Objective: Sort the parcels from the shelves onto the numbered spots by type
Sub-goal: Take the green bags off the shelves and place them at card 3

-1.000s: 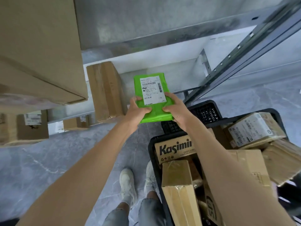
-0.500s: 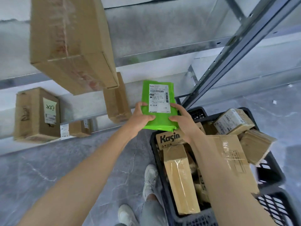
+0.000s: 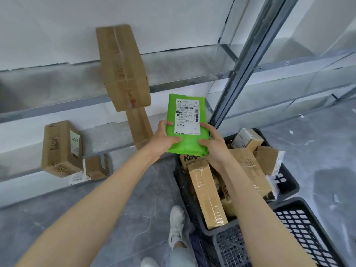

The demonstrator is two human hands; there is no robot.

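You are holding the green parcel (image 3: 185,146) in both hands, up in the air just in front of the shelves and over the far left corner of the black crate (image 3: 287,182). Its white shipping label (image 3: 186,116) faces you. Your left hand (image 3: 163,138) grips the parcel's lower left edge with the thumb pressed flat on the labelled face and the fingers curled round the side. Your right hand (image 3: 213,143) does the same on the lower right edge. The crate sits on the grey floor to your right, filled with cardboard boxes, among them a long taped box (image 3: 207,191) and one printed with dark lettering (image 3: 189,159) just below the parcel. A second slotted crate (image 3: 300,228) lies nearer, touching the first. On the shelves to the left, a large brown box (image 3: 123,68) overhangs the upper shelf edge, a narrower box (image 3: 139,126) stands below it, and further left a box with a handwritten note (image 3: 61,149) sits beside a small box (image 3: 96,166). A grey shelf upright (image 3: 244,60) rises at the right of the parcel. Your white shoe (image 3: 176,224) shows near the crate.
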